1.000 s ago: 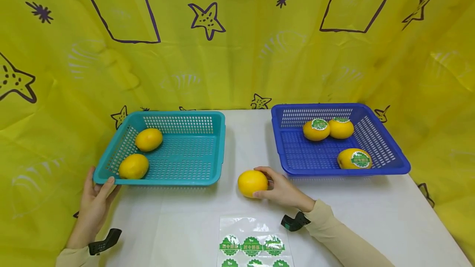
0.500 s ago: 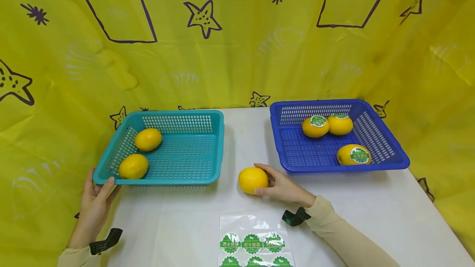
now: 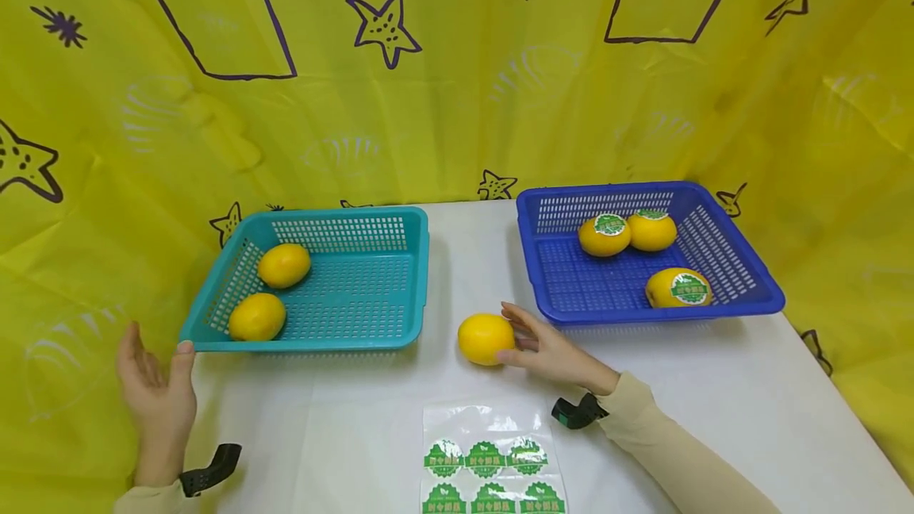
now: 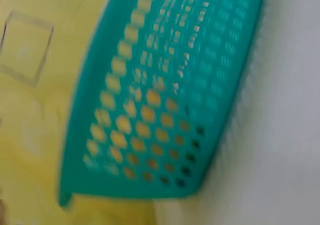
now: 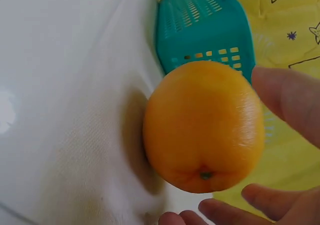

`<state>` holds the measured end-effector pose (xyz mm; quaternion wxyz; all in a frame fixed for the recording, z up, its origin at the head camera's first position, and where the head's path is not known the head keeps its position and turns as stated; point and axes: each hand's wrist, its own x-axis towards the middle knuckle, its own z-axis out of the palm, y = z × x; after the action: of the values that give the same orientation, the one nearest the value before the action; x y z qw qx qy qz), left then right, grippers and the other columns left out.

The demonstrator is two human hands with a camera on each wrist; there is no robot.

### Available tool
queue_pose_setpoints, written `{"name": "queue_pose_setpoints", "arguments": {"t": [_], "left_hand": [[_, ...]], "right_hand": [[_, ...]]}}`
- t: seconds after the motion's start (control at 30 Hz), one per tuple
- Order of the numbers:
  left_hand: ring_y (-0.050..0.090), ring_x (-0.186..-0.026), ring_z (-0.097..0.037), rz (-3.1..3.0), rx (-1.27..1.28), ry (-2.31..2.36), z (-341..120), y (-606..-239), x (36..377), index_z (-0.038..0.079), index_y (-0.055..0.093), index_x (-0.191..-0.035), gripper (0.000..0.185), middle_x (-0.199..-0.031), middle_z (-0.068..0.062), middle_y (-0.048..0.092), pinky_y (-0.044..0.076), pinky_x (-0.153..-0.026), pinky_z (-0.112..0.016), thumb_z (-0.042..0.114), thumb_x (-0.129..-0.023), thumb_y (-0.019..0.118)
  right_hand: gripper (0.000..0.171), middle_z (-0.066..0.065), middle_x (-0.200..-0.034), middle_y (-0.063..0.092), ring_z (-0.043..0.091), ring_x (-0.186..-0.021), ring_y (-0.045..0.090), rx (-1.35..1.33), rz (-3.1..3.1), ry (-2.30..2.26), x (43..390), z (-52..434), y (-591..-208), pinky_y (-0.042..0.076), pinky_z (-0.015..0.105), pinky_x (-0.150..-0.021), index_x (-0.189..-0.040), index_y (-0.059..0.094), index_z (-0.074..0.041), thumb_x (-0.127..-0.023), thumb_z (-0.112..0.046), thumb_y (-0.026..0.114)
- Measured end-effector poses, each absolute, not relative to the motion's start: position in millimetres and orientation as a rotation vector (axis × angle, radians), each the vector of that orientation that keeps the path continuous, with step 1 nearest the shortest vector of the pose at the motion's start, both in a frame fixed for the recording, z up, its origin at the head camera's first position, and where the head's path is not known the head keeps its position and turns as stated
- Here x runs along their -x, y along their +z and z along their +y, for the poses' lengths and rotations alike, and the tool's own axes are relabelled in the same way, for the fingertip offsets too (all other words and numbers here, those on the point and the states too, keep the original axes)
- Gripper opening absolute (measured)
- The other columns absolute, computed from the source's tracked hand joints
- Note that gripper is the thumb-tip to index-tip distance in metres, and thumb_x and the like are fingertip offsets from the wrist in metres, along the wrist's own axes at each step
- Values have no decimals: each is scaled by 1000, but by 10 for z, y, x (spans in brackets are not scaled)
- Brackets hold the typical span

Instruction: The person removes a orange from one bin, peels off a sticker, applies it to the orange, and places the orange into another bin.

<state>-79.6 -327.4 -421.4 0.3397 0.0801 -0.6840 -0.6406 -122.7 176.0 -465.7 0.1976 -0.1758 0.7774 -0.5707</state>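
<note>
Right grip (image 3: 546, 349) cups the bare orange (image 3: 485, 338) with loosely spread fingers, steadying it on the desk (image 3: 714, 403) between the baskets. Left grip (image 3: 153, 383), released and open-palmed, hovers beside the teal basket (image 3: 371, 335) corner. Label sheet (image 3: 489, 466) lies close below; labelled oranges sit in the blue basket (image 3: 757, 308).

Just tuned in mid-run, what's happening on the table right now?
A person's right hand rests its fingers against a plain orange lying on the white table between two baskets. The left hand is open, its thumb at the corner of the teal basket, which holds two plain oranges. The blue basket holds three stickered oranges. A sheet of green stickers lies at the near edge.
</note>
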Motion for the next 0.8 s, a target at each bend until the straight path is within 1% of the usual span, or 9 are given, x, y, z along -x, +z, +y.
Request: {"name": "queue_pose_setpoints", "arguments": {"t": [0.07, 0.13, 0.2, 0.27, 0.37, 0.47, 0.6, 0.7, 0.8], "left_hand": [[36, -133, -25, -1610, -102, -1536, -3100, -4124, 750, -10, 44, -136, 52, -141, -20, 42, 25, -111, -27, -10, -86, 58], [56, -110, -25, -1473, 40, -1460, -2882, -4034, 702, -17, 57, -116, 35, -117, -20, 61, 41, -98, -25, -10, -82, 60], [63, -87, -21, -1377, 253, -1481, -2644, -3968, 652, -23, 59, -96, 21, -93, -20, 66, 48, -84, -23, -11, -80, 62], [62, -73, -16, -1440, 509, -1489, -2438, -3959, 604, -24, 59, -84, 17, -79, -19, 66, 49, -72, -19, -8, -83, 65], [59, -72, -11, -1775, 844, -1421, -2183, -4054, 527, -14, 64, -85, 13, -80, -12, 66, 48, -67, -16, -2, -89, 65], [58, -74, -8, -2155, 1029, -1287, -1955, -4223, 478, 2, 68, -99, 9, -92, -4, 66, 48, -65, -15, 2, -90, 68], [59, -78, -5, -2560, 1037, -1223, -1676, -4436, 477, 10, 67, -110, 23, -105, 2, 64, 51, -66, -17, 4, -88, 72], [56, -79, -4, -2784, 969, -1180, -1515, -4544, 536, 8, 68, -111, 20, -103, 5, 63, 51, -68, -20, 13, -91, 71], [52, -75, -4, -2930, 948, -1161, -1411, -4616, 613, 10, 68, -109, 21, -93, 7, 59, 48, -66, -21, 22, -92, 71]], "right_hand": [[86, 20, -155, 25, 37, -138, 30, 467, 2227, -1568, 1154, 1815, -4610, 32, 47, -107, -154, 20, -3, -90, -29, 73], [85, 20, -155, 26, 38, -137, 32, 442, 2304, -1527, 1065, 1869, -4571, 33, 48, -107, -154, 22, -3, -91, -31, 72], [81, 20, -152, 31, 38, -135, 36, 420, 2388, -1496, 968, 1907, -4526, 36, 49, -105, -152, 26, -3, -91, -32, 72], [75, 23, -147, 38, 40, -130, 41, 415, 2481, -1494, 877, 1917, -4493, 40, 49, -102, -148, 33, -1, -91, -29, 72], [58, 22, -131, 53, 39, -118, 51, 435, 2589, -1521, 753, 1869, -4451, 49, 44, -93, -137, 48, 2, -90, -21, 73], [42, 17, -117, 60, 34, -105, 57, 513, 2591, -1542, 646, 1769, -4433, 53, 36, -84, -125, 58, 1, -91, -17, 72], [33, 11, -110, 62, 24, -96, 57, 655, 2470, -1501, 541, 1592, -4450, 52, 31, -78, -119, 62, -1, -95, -23, 68], [33, 7, -107, 62, 16, -92, 56, 723, 2405, -1435, 496, 1466, -4477, 52, 30, -77, -119, 63, -4, -96, -29, 65], [33, 3, -105, 62, 11, -89, 55, 766, 2370, -1362, 474, 1366, -4499, 51, 29, -76, -117, 64, -6, -96, -32, 65]]}}
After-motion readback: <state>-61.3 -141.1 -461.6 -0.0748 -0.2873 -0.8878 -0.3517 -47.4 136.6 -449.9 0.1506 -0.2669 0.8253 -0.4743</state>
